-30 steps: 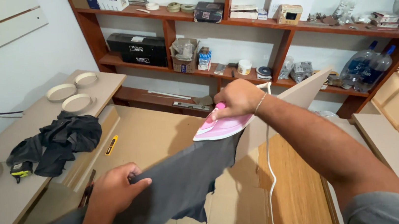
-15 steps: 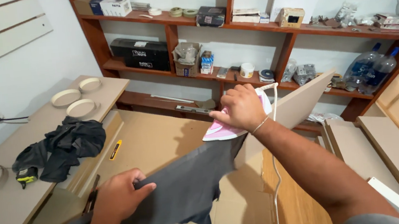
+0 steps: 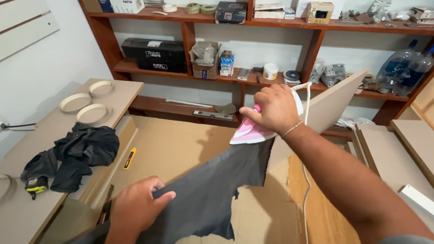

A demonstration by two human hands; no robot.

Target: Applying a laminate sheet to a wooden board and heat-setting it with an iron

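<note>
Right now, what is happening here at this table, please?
A person is ironing a dark grey cloth. The right hand grips a pink and white iron that rests on the far end of the cloth, its white cord hanging down. The left hand grips the near part of the cloth and holds it stretched. On the side table at the left lie a heap of black cloth and some rings.
</note>
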